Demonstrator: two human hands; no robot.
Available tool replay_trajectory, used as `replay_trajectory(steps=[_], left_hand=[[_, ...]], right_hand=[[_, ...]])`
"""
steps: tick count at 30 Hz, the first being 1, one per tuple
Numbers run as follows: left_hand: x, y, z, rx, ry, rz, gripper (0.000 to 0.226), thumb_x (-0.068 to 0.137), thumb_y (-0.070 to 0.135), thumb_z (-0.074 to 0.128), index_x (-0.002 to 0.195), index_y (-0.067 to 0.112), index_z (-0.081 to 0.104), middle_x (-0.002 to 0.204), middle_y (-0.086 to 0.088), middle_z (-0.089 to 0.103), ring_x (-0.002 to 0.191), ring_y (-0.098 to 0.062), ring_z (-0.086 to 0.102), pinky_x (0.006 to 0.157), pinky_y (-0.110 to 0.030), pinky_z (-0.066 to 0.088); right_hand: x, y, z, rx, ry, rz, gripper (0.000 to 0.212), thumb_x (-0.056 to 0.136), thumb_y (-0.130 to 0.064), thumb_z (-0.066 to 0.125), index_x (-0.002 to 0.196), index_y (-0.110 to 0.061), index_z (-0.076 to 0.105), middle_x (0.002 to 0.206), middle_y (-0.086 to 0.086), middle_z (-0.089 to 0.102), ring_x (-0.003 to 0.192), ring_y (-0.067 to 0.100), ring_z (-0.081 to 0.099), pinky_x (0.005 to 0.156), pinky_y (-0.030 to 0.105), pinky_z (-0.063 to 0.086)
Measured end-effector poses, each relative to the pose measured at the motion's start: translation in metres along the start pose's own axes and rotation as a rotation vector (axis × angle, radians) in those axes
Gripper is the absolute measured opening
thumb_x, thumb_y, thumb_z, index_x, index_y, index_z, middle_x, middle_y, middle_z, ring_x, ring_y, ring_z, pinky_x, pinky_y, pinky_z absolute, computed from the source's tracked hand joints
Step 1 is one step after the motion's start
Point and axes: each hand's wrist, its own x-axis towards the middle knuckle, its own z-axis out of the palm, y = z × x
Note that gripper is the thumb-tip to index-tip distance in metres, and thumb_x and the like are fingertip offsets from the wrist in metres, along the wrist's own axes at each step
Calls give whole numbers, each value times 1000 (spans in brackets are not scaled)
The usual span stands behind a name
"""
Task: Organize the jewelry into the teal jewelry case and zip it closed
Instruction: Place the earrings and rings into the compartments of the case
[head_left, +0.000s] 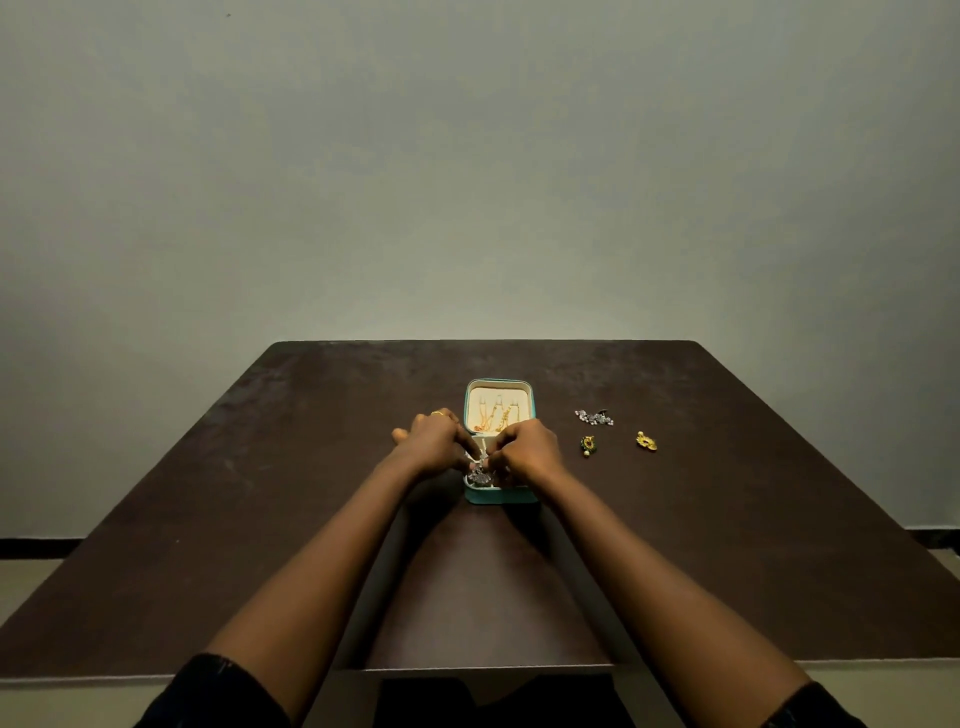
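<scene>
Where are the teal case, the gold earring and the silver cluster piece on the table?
teal jewelry case (500, 496): head view, its front wall.
gold earring (646, 441): head view, its middle.
silver cluster piece (594, 417): head view, its middle.

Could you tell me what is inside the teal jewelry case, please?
On the cream lining of the open lid hang gold chains. In the base of the teal jewelry case, a silver piece shows between the left hand and right hand, which pinch it; they cover the rest.
</scene>
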Motion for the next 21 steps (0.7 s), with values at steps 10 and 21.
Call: replay_trajectory(steps=[10,21], left_hand=[[9,-7,9,-161,5,-52,12,84,25,67,92,20,75,106,2,68,108,-18,53,101,-53,29],[14,4,12,-88,61,-150,26,89,38,59,103,21,71,132,-3,46,125,-27,36,99,-47,28]], right_hand=[[-3,2,5,-239,-38,-107,21,79,-12,68,98,-10,75,99,17,71,99,27,64,81,30,51],[17,10,-11,-98,159,-40,16,81,-9,68,95,-10,76,103,11,72,98,22,65,85,32,52]])
